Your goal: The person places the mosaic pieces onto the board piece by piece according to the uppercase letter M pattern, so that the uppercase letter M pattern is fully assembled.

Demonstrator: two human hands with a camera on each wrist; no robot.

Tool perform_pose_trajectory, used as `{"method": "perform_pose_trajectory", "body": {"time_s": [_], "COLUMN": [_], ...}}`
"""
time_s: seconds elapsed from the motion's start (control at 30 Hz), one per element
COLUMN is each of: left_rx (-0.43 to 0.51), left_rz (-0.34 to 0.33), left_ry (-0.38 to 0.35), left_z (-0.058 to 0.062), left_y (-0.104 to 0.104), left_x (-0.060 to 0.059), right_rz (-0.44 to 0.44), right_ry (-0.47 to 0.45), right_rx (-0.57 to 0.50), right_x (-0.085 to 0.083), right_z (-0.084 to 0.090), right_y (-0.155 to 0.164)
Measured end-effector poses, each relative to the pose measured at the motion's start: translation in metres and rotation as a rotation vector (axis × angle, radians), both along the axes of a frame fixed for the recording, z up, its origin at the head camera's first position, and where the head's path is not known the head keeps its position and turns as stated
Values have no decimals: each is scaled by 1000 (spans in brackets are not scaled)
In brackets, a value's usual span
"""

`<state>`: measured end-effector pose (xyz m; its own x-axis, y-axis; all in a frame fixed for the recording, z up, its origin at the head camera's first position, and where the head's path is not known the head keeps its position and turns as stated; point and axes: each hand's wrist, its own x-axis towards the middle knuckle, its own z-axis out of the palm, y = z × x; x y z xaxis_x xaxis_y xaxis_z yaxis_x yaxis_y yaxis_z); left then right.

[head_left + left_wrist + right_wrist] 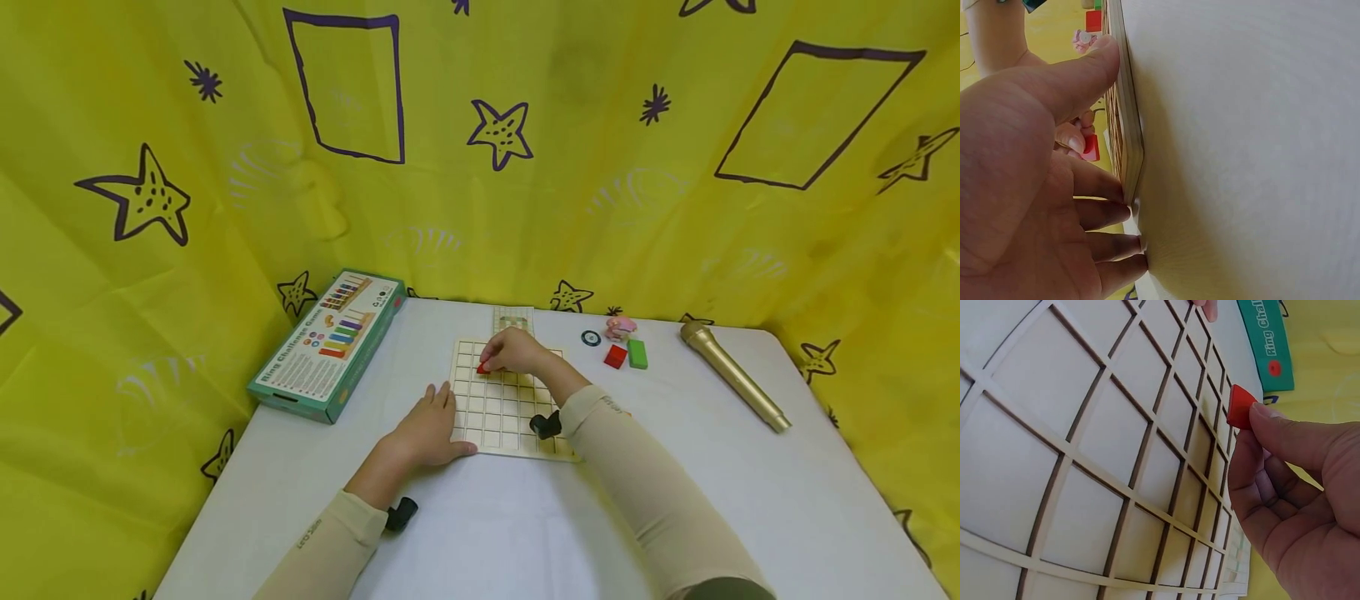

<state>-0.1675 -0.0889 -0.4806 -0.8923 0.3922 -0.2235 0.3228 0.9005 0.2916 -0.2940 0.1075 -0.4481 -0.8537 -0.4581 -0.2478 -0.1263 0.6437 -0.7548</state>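
A wooden grid board (pixel 498 408) lies flat in the middle of the white table. My right hand (pixel 512 350) pinches a small red block (pixel 483 367) just over the board's far left cells; the right wrist view shows the red block (pixel 1240 407) held between thumb and fingertips above the grid board (pixel 1085 456). My left hand (pixel 429 431) lies flat on the table with straight fingers pressed against the board's left edge. In the left wrist view the left hand's fingers (pixel 1110 212) touch the grid board's edge (pixel 1130 125), and the red block (pixel 1090 148) shows beyond.
A green game box (pixel 327 343) lies at the back left. Behind the board lies a small card (pixel 513 317). To the right are a round black token (pixel 591 337), a pink toy (pixel 620 327), a red block (pixel 616 356), a green block (pixel 637 353) and a gold microphone (pixel 733 375). Yellow cloth surrounds the table.
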Motion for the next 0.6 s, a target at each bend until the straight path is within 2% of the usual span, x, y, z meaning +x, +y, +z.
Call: {"method": "perform_pose_trajectory", "body": {"time_s": [0.6], "left_rx": [-17], "left_rz": [-14], "left_ry": [4], "left_z": [1], "left_y": [-1], "left_x": [0], "right_rz": [-12], "right_ry": [33], "right_rx": [70], "right_x": [3], "right_z": [-13], "right_y": [-12]}}
